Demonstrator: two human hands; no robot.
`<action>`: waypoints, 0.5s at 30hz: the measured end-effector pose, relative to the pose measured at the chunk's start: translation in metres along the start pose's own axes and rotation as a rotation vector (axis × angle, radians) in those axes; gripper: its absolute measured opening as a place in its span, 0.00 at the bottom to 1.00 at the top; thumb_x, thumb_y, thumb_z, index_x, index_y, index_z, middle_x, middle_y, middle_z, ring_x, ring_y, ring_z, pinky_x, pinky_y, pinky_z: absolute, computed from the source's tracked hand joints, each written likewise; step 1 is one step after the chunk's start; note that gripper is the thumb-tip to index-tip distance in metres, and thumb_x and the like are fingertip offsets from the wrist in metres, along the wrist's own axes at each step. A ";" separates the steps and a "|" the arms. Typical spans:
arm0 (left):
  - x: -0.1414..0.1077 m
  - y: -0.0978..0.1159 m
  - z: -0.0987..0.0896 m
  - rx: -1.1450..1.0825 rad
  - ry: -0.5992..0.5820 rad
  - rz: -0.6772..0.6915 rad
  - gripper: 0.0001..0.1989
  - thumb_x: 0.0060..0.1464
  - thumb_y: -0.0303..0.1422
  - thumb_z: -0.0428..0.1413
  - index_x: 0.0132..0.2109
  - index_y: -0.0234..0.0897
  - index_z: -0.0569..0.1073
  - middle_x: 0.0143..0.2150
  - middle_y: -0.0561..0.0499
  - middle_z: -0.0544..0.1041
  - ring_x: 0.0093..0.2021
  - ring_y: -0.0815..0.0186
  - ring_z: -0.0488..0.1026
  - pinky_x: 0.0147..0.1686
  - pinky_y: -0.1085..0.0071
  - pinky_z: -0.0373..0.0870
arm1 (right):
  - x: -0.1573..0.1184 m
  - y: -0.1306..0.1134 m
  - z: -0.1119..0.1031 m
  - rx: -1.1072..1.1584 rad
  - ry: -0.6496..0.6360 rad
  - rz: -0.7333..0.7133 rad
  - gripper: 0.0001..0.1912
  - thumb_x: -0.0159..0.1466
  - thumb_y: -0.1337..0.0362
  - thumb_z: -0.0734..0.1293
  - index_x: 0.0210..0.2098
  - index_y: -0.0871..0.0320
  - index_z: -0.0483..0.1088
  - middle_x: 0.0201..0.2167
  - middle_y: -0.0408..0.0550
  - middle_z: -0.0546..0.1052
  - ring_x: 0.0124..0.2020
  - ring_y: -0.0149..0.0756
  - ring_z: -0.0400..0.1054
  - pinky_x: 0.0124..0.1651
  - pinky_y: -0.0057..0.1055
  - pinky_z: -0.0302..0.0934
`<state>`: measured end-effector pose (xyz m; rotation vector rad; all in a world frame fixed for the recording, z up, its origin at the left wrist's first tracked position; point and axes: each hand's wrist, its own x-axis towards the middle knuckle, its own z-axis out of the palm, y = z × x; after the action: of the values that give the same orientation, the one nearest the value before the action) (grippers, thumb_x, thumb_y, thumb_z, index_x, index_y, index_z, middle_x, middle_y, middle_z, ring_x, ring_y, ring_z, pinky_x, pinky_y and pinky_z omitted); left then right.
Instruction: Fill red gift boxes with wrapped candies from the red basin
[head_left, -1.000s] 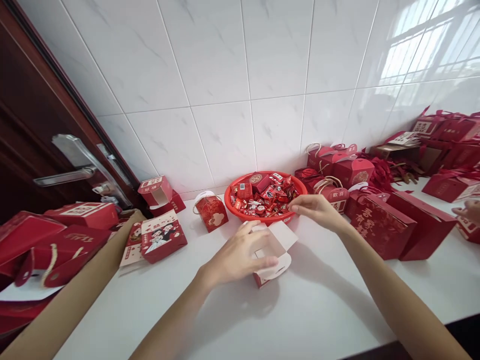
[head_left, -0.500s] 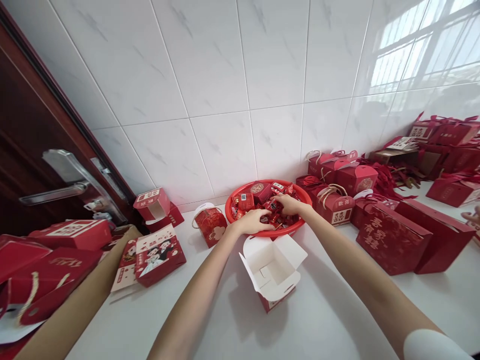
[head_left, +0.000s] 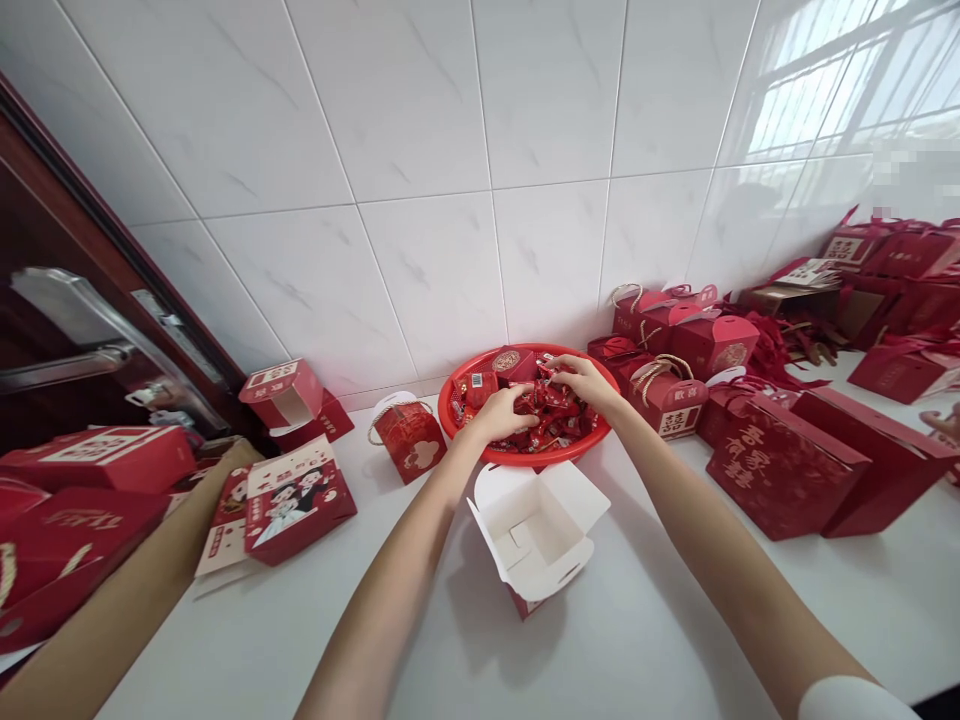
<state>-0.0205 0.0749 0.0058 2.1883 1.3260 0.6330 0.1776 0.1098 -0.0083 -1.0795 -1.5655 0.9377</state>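
A red plastic basket (head_left: 525,458) full of small red wrapped packets (head_left: 555,415) stands by the tiled wall. My left hand (head_left: 505,414) reaches into its front left part, fingers bent among the packets; whether they hold one is hidden. Over the right side of the basket, my right hand (head_left: 583,382) has its fingertips pinched at a red packet. Just in front of the basket stands an open box (head_left: 531,530), white inside, its flaps spread and nothing in it.
Red gift boxes (head_left: 787,465) crowd the right side. A red box with rope handle (head_left: 411,438) is left of the basket. More boxes (head_left: 300,500) lie further left, beside another person's arm (head_left: 161,560) and a door handle (head_left: 67,366). Another person's fingers show at the right edge.
The view has shifted slightly. My left hand has moved a little deeper into the packets, and my right hand now has a packet at its fingertips.
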 end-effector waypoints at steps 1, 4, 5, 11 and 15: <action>0.000 0.001 0.000 0.007 0.021 -0.004 0.30 0.51 0.29 0.63 0.62 0.35 0.72 0.65 0.42 0.72 0.64 0.52 0.69 0.64 0.60 0.64 | -0.001 0.000 0.000 0.027 0.027 0.020 0.14 0.53 0.62 0.67 0.39 0.56 0.73 0.28 0.41 0.75 0.23 0.30 0.65 0.27 0.28 0.61; 0.000 0.002 0.000 0.021 0.111 -0.022 0.19 0.53 0.28 0.61 0.53 0.34 0.78 0.57 0.42 0.79 0.58 0.53 0.74 0.61 0.60 0.67 | -0.001 0.003 -0.001 0.080 0.115 0.073 0.17 0.51 0.62 0.69 0.41 0.55 0.69 0.23 0.37 0.72 0.18 0.27 0.60 0.22 0.26 0.58; 0.001 0.002 0.001 0.021 0.140 -0.021 0.16 0.53 0.26 0.59 0.49 0.34 0.79 0.54 0.43 0.80 0.56 0.54 0.76 0.60 0.61 0.68 | 0.000 0.004 -0.001 0.094 0.149 0.080 0.18 0.50 0.62 0.71 0.40 0.55 0.67 0.23 0.36 0.71 0.19 0.27 0.61 0.22 0.26 0.58; 0.001 -0.003 0.000 -0.047 0.227 -0.007 0.15 0.53 0.19 0.51 0.40 0.37 0.79 0.47 0.48 0.83 0.51 0.59 0.78 0.57 0.63 0.71 | 0.001 0.008 -0.002 0.193 0.220 0.088 0.18 0.44 0.62 0.75 0.32 0.57 0.69 0.26 0.41 0.75 0.28 0.33 0.71 0.30 0.29 0.66; 0.000 -0.004 0.000 -0.089 0.255 0.029 0.18 0.54 0.20 0.52 0.49 0.39 0.78 0.55 0.49 0.80 0.58 0.58 0.75 0.62 0.61 0.67 | -0.001 0.005 -0.001 0.236 0.184 0.089 0.13 0.46 0.58 0.75 0.26 0.57 0.70 0.23 0.43 0.76 0.26 0.34 0.70 0.28 0.29 0.66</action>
<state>-0.0233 0.0766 0.0032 2.1115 1.3626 0.9905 0.1797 0.1105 -0.0130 -1.0423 -1.2323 1.0239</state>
